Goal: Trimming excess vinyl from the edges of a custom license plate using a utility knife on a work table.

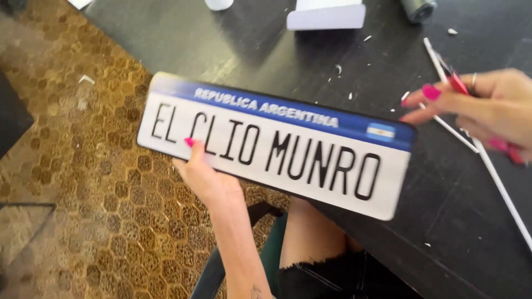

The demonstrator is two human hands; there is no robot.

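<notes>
My left hand grips the lower edge of a long white plate-shaped sign with a blue top band and black lettering, thumb pressed on its face. The sign is tilted, held over the near edge of a black table. My right hand hovers above the table at the right, beyond the sign's far end, pinching a small red-handled tool. Its fingers are partly spread, with pink nails.
Thin white strips lie across the table at the right, with small white scraps scattered about. A white card, a white cup base and a dark cylinder stand at the back. A patterned brown floor lies left.
</notes>
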